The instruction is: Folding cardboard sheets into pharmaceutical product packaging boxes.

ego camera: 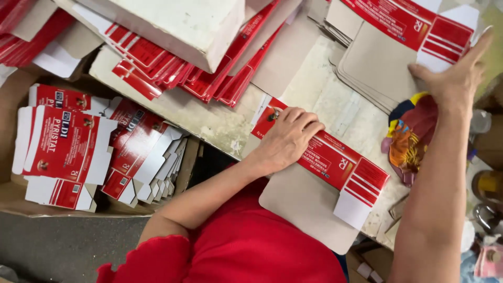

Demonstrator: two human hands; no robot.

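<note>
1. A worn, stained white worktable (pixel 220 123) fills the middle of the view.
2. A grey concrete floor (pixel 57 246) shows at the lower left.
3. A brown cardboard box (pixel 13 196) sits left of the table.
4. Light is even and soft.

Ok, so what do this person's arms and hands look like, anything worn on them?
Both arms are bare from shoulder to wrist. The left hand and right hand wear no gloves, and no rings, watch or bracelets show. The only clothing visible is a sleeveless red top with a scalloped edge at the shoulder.
</note>
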